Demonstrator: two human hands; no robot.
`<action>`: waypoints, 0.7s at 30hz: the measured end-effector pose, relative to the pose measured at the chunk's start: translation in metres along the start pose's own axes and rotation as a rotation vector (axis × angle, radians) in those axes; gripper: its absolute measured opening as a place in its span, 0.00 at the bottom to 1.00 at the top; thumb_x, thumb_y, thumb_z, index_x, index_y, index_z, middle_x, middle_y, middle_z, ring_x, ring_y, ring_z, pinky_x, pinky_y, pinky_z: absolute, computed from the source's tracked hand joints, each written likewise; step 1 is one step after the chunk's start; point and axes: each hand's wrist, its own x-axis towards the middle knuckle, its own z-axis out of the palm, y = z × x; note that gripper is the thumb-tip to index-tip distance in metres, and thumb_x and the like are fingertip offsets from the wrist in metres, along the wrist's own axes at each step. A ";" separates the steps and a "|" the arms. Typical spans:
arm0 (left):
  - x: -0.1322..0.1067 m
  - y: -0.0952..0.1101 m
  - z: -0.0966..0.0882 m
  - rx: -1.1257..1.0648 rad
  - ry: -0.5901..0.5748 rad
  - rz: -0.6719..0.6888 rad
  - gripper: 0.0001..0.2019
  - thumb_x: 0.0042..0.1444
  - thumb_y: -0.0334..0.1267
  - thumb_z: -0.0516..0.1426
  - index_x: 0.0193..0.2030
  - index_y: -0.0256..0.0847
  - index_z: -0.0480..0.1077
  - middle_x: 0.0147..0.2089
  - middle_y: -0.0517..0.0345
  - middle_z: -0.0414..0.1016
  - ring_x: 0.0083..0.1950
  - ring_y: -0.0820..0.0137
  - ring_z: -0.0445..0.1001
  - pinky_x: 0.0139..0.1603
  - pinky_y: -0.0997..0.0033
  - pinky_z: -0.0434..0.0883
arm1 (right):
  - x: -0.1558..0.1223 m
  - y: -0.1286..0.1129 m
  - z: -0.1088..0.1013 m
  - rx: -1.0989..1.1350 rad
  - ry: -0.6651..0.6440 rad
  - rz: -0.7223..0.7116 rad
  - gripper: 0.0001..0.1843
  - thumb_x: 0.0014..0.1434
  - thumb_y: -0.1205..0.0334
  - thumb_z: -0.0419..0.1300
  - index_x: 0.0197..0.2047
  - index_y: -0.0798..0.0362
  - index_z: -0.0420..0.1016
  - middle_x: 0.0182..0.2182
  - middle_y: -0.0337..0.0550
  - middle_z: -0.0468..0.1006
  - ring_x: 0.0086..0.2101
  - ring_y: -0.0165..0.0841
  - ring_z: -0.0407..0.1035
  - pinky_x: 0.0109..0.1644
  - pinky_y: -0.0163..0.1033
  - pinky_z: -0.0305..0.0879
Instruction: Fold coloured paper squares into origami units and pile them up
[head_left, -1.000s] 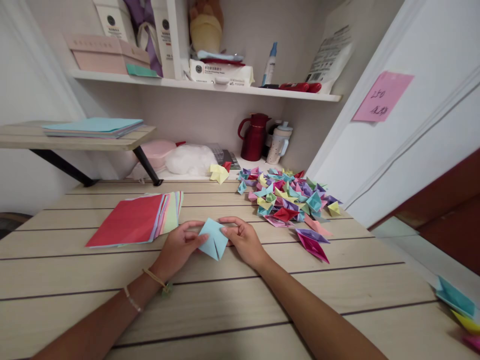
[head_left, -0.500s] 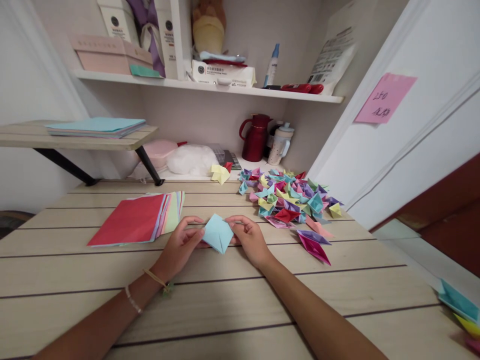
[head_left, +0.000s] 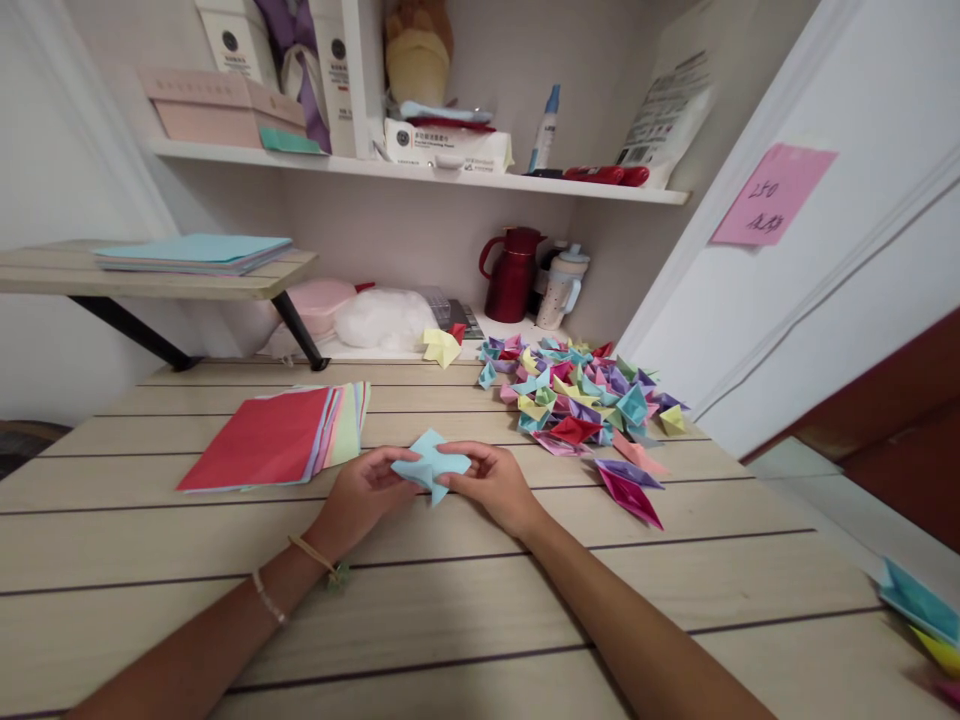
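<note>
A light blue folded paper piece (head_left: 430, 464) is held between both hands just above the wooden table (head_left: 450, 620). My left hand (head_left: 361, 495) pinches its left side, fingers closed on the paper. My right hand (head_left: 489, 482) pinches its right side, thumb on top. The paper is partly flattened and tilted toward me. A stack of coloured paper sheets (head_left: 279, 438), red on top, lies to the left of my left hand. A heap of several folded paper shapes (head_left: 581, 400) in many colours lies to the right and behind my right hand.
A red jug (head_left: 511, 273) and a white cup (head_left: 559, 285) stand at the back by the wall. A low wooden shelf (head_left: 150, 280) with blue sheets juts out at the left. More folded pieces (head_left: 919, 605) lie at the table's right edge. A white door is on the right.
The blue paper has gone from a diamond standing up between my hands to a flatter, lower shape. Both hands have closed in on it slightly.
</note>
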 end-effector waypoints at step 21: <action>-0.002 0.002 -0.001 0.137 0.056 0.062 0.14 0.44 0.41 0.61 0.38 0.39 0.71 0.26 0.60 0.72 0.27 0.71 0.70 0.30 0.71 0.69 | -0.007 -0.010 0.004 -0.445 0.069 -0.295 0.11 0.51 0.58 0.62 0.39 0.47 0.78 0.33 0.44 0.78 0.33 0.35 0.69 0.36 0.38 0.65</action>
